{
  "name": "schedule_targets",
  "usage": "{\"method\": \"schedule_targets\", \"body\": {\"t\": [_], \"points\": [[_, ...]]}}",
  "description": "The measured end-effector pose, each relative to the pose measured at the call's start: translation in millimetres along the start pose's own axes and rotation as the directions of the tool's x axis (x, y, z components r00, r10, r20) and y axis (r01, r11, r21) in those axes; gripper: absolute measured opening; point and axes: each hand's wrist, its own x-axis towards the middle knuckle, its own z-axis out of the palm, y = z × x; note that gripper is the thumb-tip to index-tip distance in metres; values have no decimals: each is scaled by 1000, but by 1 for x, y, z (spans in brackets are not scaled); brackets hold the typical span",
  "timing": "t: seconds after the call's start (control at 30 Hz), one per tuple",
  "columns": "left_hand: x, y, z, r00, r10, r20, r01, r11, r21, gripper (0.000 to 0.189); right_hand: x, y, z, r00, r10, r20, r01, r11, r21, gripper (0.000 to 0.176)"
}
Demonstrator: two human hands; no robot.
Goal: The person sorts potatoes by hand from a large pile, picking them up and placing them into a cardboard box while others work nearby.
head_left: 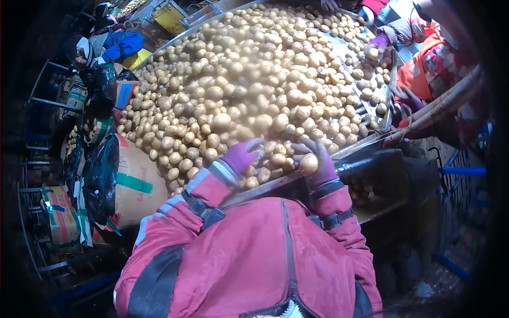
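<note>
The head view has, at about 9 o'clock, a brown carton (139,185) crossed by green tape, beside the potato pile (228,90), which spreads widely around 12 o'clock. Your left hand (244,155), in a purple glove, is over the pile's near edge, its fingers curled loosely and pointing towards 3 o'clock; you cannot tell from here whether they grip anything. Below it, the metal rim of the table (271,184) runs from 8 towards 2 o'clock. Your right hand (318,161), also gloved, points roughly to 11 o'clock, its fingers closed around a pale potato (308,164) at the pile's near edge. That potato looks nearly round, so its long axis and any pointing end cannot be told. At 2 o'clock a co-worker's purple-gloved hand (377,43) holds another potato (374,53).
</note>
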Motion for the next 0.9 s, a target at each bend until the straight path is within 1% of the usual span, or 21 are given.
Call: {"method": "schedule_targets", "body": {"t": [0.03,0.07,0.1,0.13,0.17,0.2,0.23,0.27,0.3,0.33,0.37,0.43,0.5,0.53,0.6,0.63,0.67,0.73,0.8,0.83,0.9], "points": [[-2,9,-2,999,-36,12,36,999,13,47,-10,-10,4,994,60,-92,-36,970,240,68],[-3,13,-1,997,-70,30,69,997,28,47,-14,-6,-3,997,-30,-68,37,995,95,67],[-4,6,2,1000,-21,17,20,1000,17,47,-18,0,-15,992,-117,-37,115,992,-53,66],[-4,4,6,999,47,-1,-47,993,107,48,-29,-2,-24,989,-143,-29,139,982,-125,63],[0,-1,13,1000,19,21,-19,1000,4,49,-40,-4,-31,987,-162,12,161,965,-208,60],[6,-6,21,998,-8,57,14,995,-98,49,-50,-3,-38,993,-116,32,120,980,-160,57],[13,-7,28,995,9,104,-2,998,-67,49,-59,0,-47,997,-68,32,70,996,-51,54],[20,-10,34,988,27,152,-21,999,-37,49,-61,7,-64,998,35,49,-45,969,242,52],[30,-30,39,967,172,187,-192,977,95,46,-65,10,-78,1000,7,19,-11,975,220,50],[30,-13,52,961,242,133,-257,960,108,42,-72,11,-87,1000,-21,-8,22,980,196,49],[31,-1,59,957,236,167,-260,955,142,41,-89,0,-83,984,-158,-76,150,982,-112,48],[42,-3,68,955,201,220,-241,954,178,41,-119,-10,-90,939,-250,-235,205,958,-199,47],[56,-22,79,956,148,252,-181,977,115,41,-143,-13,-112,878,-259,-403,226,966,-127,46],[57,-9,83,949,160,270,-200,972,126,40,-157,-10,-128,847,-259,-464,248,965,-86,47],[67,-11,92,953,87,289,-127,985,121,39,-189,0,-160,776,-249,-579,299,954,-9,48],[74,-14,97,947,150,284,-198,969,147,38,-207,4,-173,693,-319,-647,354,932,-80,49],[77,-17,99,960,1,279,-35,993,117,36,-228,5,-185,615,-309,-725,366,927,-85,48],[86,-16,103,953,96,287,-139,981,133,34,-269,1,-208,451,-278,-848,388,917,-94,46],[94,-10,104,951,52,305,-118,972,203,33,-311,0,-228,277,-263,-924,432,893,-125,43],[109,-29,100,937,118,327,-202,951,235,35,-331,0,-238,222,-267,-938,478,868,-134,43],[142,-63,92,944,30,330,-95,979,181,34,-367,-1,-255,116,-275,-955,546,821,-170,42]]}}
